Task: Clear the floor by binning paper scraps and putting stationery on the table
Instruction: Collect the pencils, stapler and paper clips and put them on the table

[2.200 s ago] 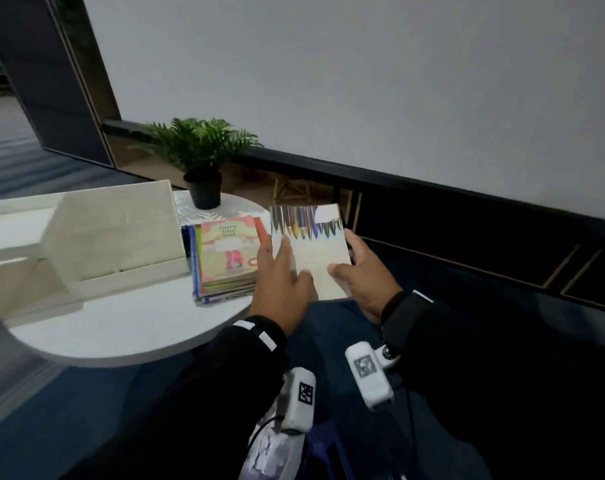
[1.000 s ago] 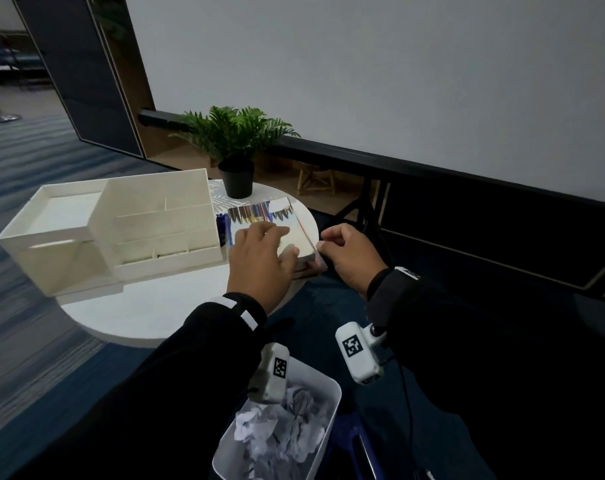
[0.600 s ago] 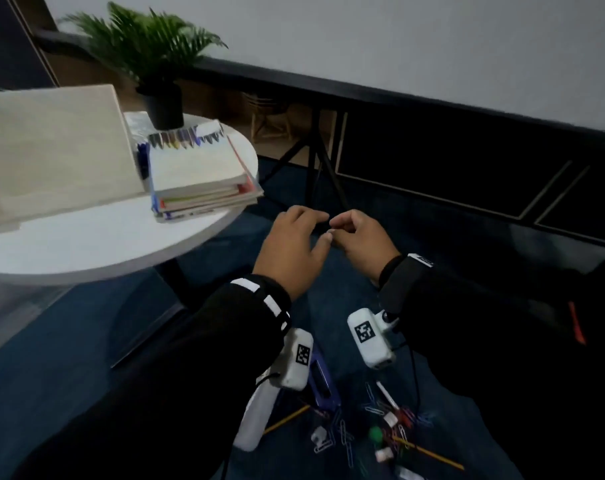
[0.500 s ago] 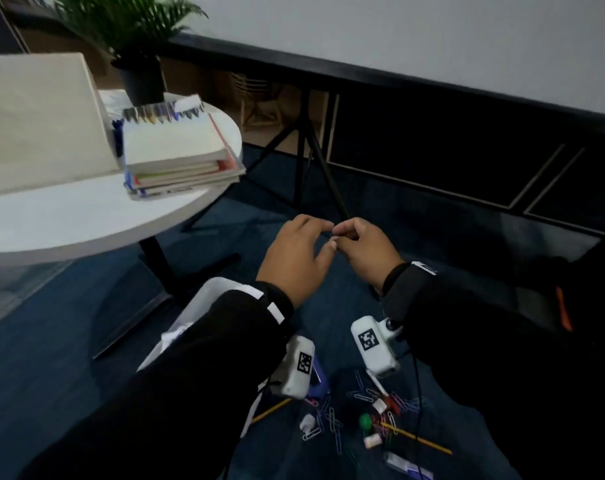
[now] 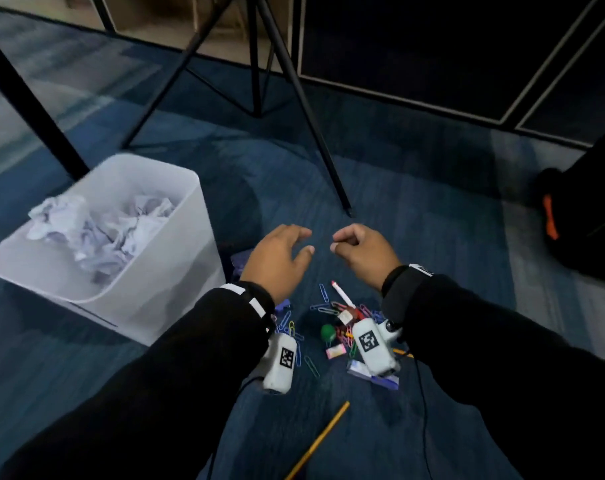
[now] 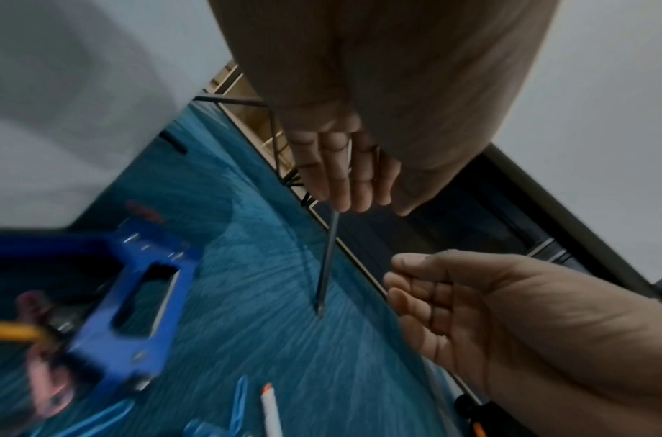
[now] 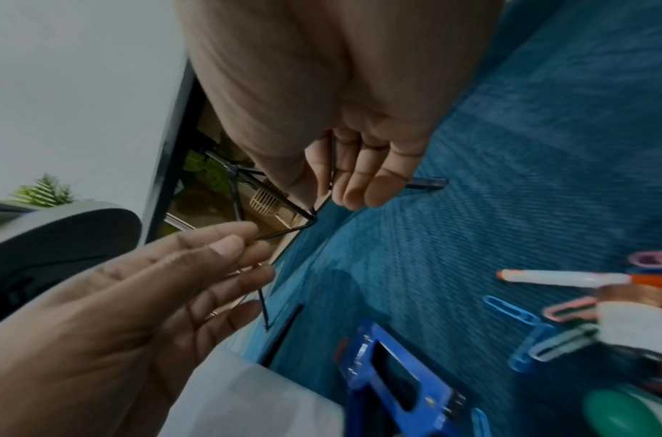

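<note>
Loose stationery lies in a heap on the blue carpet: coloured paper clips (image 5: 323, 308), a white marker (image 5: 342, 295) with an orange cap, a green round piece (image 5: 327, 332), small erasers and a yellow pencil (image 5: 316, 443). A blue metal punch (image 6: 127, 310) sits under my left wrist, also in the right wrist view (image 7: 397, 384). My left hand (image 5: 294, 244) hovers above the heap with relaxed fingers and holds nothing. My right hand (image 5: 342, 242) hangs beside it, loosely curled and empty. The white bin (image 5: 176, 271) at the left holds crumpled paper scraps (image 5: 97, 230).
Black tripod legs (image 5: 304, 109) come down onto the carpet just beyond my hands. A black table leg (image 5: 34, 109) stands behind the bin. A dark bag with an orange mark (image 5: 571, 220) lies at the right. A dark wall panel runs along the back.
The view has swung down from the table to the floor. Both hands left the book stack, came down over the stationery heap and drew slightly apart.
</note>
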